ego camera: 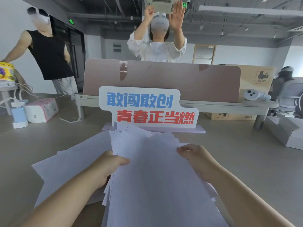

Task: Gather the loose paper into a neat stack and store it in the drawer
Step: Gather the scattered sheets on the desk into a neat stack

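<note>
Paper stack, one, uneven, on tabletop; left hand clasping its left edge; right hand gripping its right edge; loose sheets, count unclear, left of stack; sign, one, behind stack.

left hand gripping, right hand gripping
</note>
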Demonstrator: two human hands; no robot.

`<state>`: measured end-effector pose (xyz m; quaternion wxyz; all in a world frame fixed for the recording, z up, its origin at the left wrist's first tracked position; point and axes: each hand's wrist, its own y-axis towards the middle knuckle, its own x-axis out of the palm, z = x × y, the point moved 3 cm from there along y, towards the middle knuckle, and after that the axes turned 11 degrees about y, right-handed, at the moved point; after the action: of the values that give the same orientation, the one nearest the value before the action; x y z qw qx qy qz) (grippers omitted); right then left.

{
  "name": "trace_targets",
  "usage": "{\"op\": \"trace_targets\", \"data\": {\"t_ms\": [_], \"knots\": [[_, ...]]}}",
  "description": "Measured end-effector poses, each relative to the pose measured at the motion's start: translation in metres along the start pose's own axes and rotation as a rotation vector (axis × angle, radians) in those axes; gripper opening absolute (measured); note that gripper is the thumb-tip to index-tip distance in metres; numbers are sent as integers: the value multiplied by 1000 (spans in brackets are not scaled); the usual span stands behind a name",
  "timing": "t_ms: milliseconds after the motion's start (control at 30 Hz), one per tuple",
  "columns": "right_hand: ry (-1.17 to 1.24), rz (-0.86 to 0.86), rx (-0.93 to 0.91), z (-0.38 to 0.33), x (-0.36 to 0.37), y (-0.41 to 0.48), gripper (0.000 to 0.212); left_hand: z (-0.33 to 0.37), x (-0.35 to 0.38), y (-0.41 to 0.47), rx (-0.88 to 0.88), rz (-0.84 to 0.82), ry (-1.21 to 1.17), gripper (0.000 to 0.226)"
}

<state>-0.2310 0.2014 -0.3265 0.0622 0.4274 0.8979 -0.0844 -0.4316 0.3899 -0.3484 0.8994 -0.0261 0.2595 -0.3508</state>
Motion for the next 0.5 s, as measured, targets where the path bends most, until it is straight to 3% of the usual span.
{"op": "trace_targets", "data": {"t_ms": [67, 133, 200, 267, 400, 500], "knots": [[-80, 243, -20, 4, -24, 7, 21, -1, 2, 2, -21, 23, 2, 33], [-82, 330, 5, 4, -49, 7, 14, -1, 2, 4, -28, 45, 13, 30], [182, 285, 143, 7, -67, 5, 5, -1, 2, 4, -21, 47, 19, 24], [423, 182, 315, 5, -72, 1, 9, 0, 3, 2, -6, 41, 28, 23], [375, 3, 443, 0, -63, -7, 31, 0, 2, 0, -7, 57, 23, 25], [301, 59, 412, 0, -59, -8, 28, 1, 2, -3, -5, 56, 31, 34]]}}
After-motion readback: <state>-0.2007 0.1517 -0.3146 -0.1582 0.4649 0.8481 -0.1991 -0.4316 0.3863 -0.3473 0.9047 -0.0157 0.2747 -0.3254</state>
